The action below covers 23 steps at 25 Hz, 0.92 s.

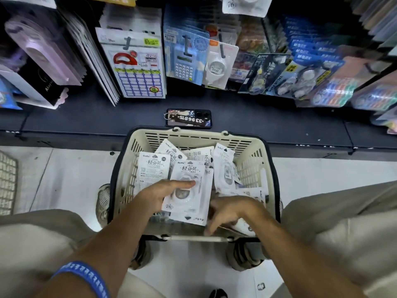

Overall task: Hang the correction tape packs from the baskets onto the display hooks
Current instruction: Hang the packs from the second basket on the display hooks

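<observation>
Several white correction tape packs [225, 171] lie heaped in a cream plastic basket [253, 160] that stands on the pale floor between the person's knees, its far rim close against the dark base shelf [86, 119] of the display. The left hand [156, 195] holds one correction tape pack [188, 190] above the heap near the basket's middle, thumb laid flat across its front and the other fingers hidden behind it, so it is pinched between thumb and fingers. The right hand [231, 212] reaches into the basket's near right corner, its fingers curled downward among the loose packs; whether they grip anything cannot be told. A blue wristband [86, 276] circles the left wrist. On the base shelf, just beyond the basket's far rim, lies a phone [189, 118] with a numbered key tag across it. Above it, other carded goods hang on display hooks [185, 46], among them a blue calculator pack [184, 59].
</observation>
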Each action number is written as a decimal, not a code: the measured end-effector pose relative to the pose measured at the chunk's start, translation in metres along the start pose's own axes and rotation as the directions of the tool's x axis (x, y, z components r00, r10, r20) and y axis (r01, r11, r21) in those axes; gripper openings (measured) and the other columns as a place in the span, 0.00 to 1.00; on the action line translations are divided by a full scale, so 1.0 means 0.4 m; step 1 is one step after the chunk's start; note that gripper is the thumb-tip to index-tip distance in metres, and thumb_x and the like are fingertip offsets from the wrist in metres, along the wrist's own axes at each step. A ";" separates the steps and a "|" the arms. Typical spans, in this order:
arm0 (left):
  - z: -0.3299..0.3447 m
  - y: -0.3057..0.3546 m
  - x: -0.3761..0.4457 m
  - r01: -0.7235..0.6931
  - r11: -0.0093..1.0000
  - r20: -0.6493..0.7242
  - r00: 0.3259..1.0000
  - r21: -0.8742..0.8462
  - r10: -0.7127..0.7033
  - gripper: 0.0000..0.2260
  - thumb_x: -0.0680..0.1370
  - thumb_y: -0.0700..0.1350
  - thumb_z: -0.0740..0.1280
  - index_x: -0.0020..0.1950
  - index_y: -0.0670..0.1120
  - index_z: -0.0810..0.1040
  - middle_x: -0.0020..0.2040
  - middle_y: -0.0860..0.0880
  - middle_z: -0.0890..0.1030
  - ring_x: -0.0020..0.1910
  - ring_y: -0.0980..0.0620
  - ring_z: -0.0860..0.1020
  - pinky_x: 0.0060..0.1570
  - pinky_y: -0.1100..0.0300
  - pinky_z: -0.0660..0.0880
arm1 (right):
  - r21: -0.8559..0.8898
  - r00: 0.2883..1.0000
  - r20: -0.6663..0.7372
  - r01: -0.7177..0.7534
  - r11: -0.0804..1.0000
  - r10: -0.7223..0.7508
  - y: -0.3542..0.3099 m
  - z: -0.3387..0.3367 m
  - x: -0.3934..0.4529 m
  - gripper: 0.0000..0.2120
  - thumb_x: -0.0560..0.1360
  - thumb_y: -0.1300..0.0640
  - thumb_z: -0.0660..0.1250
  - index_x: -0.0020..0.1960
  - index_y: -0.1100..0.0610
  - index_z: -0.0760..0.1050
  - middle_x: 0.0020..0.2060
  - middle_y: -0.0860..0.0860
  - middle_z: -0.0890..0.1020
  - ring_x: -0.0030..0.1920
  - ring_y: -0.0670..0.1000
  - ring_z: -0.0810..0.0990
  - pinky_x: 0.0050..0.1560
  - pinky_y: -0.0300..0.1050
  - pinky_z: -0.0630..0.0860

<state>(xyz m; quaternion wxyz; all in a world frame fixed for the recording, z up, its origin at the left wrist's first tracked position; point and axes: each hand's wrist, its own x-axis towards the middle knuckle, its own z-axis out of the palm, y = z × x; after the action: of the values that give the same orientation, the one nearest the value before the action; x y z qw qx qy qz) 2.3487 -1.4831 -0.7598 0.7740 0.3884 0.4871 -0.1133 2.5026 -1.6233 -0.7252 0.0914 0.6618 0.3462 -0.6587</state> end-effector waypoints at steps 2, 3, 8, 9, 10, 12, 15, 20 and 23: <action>0.016 -0.011 0.017 0.010 0.994 -0.020 1.000 -0.113 -0.013 0.30 0.68 0.51 0.81 0.67 0.43 0.80 0.62 0.40 0.84 0.64 0.37 0.80 0.69 0.37 0.73 | -0.230 0.998 -0.023 -0.057 0.971 0.054 -0.012 0.025 -0.006 0.33 0.67 0.59 0.76 0.71 0.53 0.71 0.64 0.54 0.77 0.61 0.58 0.79 0.45 0.47 0.80; 0.032 -0.014 0.024 0.007 0.987 -0.023 1.000 -0.158 -0.011 0.25 0.72 0.49 0.78 0.67 0.43 0.81 0.60 0.39 0.84 0.63 0.37 0.81 0.67 0.37 0.74 | -0.338 0.995 -0.077 -0.083 0.938 0.060 -0.013 0.029 -0.011 0.30 0.69 0.61 0.74 0.70 0.56 0.72 0.63 0.56 0.79 0.60 0.59 0.80 0.44 0.47 0.79; 0.085 0.015 0.057 -0.051 0.957 -0.059 0.998 -0.285 0.036 0.17 0.73 0.46 0.77 0.61 0.44 0.84 0.51 0.40 0.87 0.47 0.41 0.87 0.47 0.42 0.84 | -0.290 0.897 -0.431 -0.041 0.956 -0.093 0.032 -0.072 -0.113 0.13 0.76 0.64 0.69 0.59 0.55 0.82 0.56 0.53 0.81 0.54 0.53 0.80 0.50 0.42 0.74; 0.079 0.032 0.059 -0.053 0.957 -0.044 0.998 -0.286 0.043 0.17 0.71 0.47 0.78 0.59 0.44 0.84 0.49 0.41 0.88 0.43 0.42 0.87 0.41 0.45 0.84 | -0.214 0.872 -0.468 0.049 0.976 -0.146 0.045 -0.105 -0.145 0.10 0.76 0.63 0.71 0.55 0.53 0.82 0.55 0.52 0.81 0.52 0.51 0.80 0.51 0.42 0.75; 0.069 0.052 0.057 -0.058 0.961 -0.026 0.998 -0.269 0.053 0.19 0.69 0.47 0.79 0.58 0.45 0.84 0.47 0.41 0.88 0.41 0.43 0.87 0.37 0.47 0.83 | -0.135 0.831 -0.515 0.166 0.977 -0.212 0.057 -0.138 -0.176 0.06 0.76 0.62 0.73 0.48 0.51 0.81 0.51 0.50 0.83 0.49 0.50 0.81 0.49 0.44 0.76; 0.045 0.077 0.056 -0.109 0.988 -0.002 0.994 -0.110 0.109 0.24 0.66 0.46 0.81 0.60 0.44 0.83 0.47 0.42 0.88 0.43 0.43 0.87 0.39 0.50 0.83 | 0.032 0.716 -0.617 0.437 0.899 -0.326 0.080 -0.207 -0.230 0.06 0.74 0.60 0.75 0.41 0.53 0.81 0.41 0.47 0.85 0.41 0.47 0.84 0.42 0.45 0.79; 0.037 0.073 0.047 -0.144 0.961 0.071 0.989 0.237 0.131 0.34 0.60 0.41 0.84 0.65 0.44 0.79 0.48 0.45 0.88 0.48 0.45 0.86 0.50 0.50 0.81 | 0.306 0.666 -0.653 0.668 0.678 -0.361 0.099 -0.266 -0.240 0.03 0.73 0.58 0.76 0.46 0.54 0.85 0.41 0.53 0.88 0.40 0.51 0.86 0.38 0.42 0.81; 0.038 0.030 0.033 -0.055 0.988 0.084 0.996 0.147 0.043 0.43 0.54 0.56 0.83 0.68 0.51 0.79 0.65 0.45 0.82 0.68 0.39 0.76 0.71 0.39 0.69 | 0.229 0.781 -0.585 0.417 0.880 -0.218 0.053 -0.212 -0.072 0.04 0.72 0.58 0.78 0.47 0.55 0.85 0.42 0.49 0.88 0.40 0.46 0.85 0.43 0.40 0.79; 0.030 0.021 0.024 -0.010 0.994 0.028 1.000 0.110 0.007 0.40 0.54 0.67 0.82 0.63 0.57 0.81 0.61 0.52 0.82 0.65 0.47 0.77 0.64 0.46 0.74 | 0.267 0.663 -0.737 0.465 0.844 -0.133 0.026 -0.156 0.018 0.09 0.70 0.57 0.80 0.36 0.56 0.81 0.32 0.52 0.83 0.32 0.46 0.78 0.37 0.40 0.72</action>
<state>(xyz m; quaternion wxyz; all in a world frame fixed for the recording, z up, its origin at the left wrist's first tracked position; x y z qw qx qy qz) 2.3661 -1.4842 -0.7611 0.7585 0.4310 0.4677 -0.1420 2.5580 -1.5925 -0.7283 -0.3072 0.7934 0.3057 -0.4275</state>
